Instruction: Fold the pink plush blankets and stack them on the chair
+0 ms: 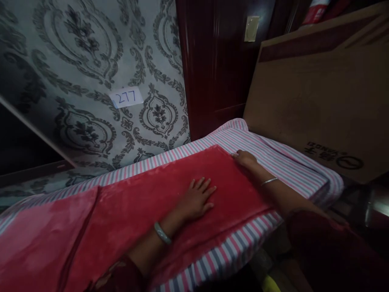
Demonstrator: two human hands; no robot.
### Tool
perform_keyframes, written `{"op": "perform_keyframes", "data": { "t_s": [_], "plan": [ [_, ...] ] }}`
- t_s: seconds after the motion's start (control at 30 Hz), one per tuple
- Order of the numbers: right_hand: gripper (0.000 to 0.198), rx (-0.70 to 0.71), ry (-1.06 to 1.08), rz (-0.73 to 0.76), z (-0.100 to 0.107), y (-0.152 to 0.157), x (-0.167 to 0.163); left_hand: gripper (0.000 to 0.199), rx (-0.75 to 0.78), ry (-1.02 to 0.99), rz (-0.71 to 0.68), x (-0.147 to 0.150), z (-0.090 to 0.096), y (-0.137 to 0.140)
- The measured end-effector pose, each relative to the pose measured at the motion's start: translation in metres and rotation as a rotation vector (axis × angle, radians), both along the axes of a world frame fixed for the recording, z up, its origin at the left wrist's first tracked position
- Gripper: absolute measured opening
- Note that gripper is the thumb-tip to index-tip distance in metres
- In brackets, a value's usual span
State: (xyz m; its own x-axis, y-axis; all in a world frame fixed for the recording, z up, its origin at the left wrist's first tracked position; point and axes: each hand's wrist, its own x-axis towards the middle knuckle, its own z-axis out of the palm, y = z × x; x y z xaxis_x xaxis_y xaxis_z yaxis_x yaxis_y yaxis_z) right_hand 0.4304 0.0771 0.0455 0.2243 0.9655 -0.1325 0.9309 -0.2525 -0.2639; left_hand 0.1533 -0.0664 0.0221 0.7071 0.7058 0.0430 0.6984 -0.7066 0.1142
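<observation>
A long red plush seat pad (146,207) lies on a bench-like seat covered with a striped cloth (234,243). My left hand (199,198) rests flat on the pad, palm down with its fingers spread, and a bangle circles that wrist. At the pad's far right corner is my right hand (246,159), its fingers bent together at the edge. What sits between those fingertips is small and dim, but they appear to grip the pad's edge. On the left, a fold or seam divides off a lighter red section (39,239).
A large cardboard box (319,93) stands behind the right end of the striped seat. Along the back are a patterned wall with a paper label (127,97) reading 277 and a dark red wooden panel (209,69). A dark screen-like panel (24,142) borders the left side.
</observation>
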Motion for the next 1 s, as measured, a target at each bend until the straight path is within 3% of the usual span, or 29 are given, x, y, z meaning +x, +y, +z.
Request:
{"op": "perform_keyframes", "data": {
  "t_s": [0.13, 0.33, 0.6, 0.77, 0.87, 1.0],
  "plan": [
    [0.058, -0.01, 0.03, 0.029, -0.003, 0.039, -0.014, 0.061, 0.058, -0.024, -0.002, 0.002, -0.019, -0.002],
    [0.062, 0.008, 0.113, 0.052, -0.004, 0.084, -0.039, 0.062, 0.003, -0.069, -0.021, 0.0, -0.02, -0.005],
    [0.047, 0.17, 0.058, -0.074, -0.024, 0.078, -0.043, 0.065, -0.065, -0.137, -0.054, 0.0, -0.023, -0.007],
    [0.047, 0.155, 0.025, -0.012, -0.019, 0.068, -0.043, 0.059, -0.105, -0.178, -0.045, -0.001, -0.015, -0.007],
    [0.056, 0.098, 0.029, 0.027, -0.012, 0.064, -0.041, 0.049, -0.062, -0.215, 0.147, -0.014, 0.007, 0.004],
    [0.06, 0.114, -0.039, 0.03, -0.022, 0.073, -0.035, 0.058, 0.067, -0.091, 0.665, -0.064, 0.029, 0.03]
  ]
}}
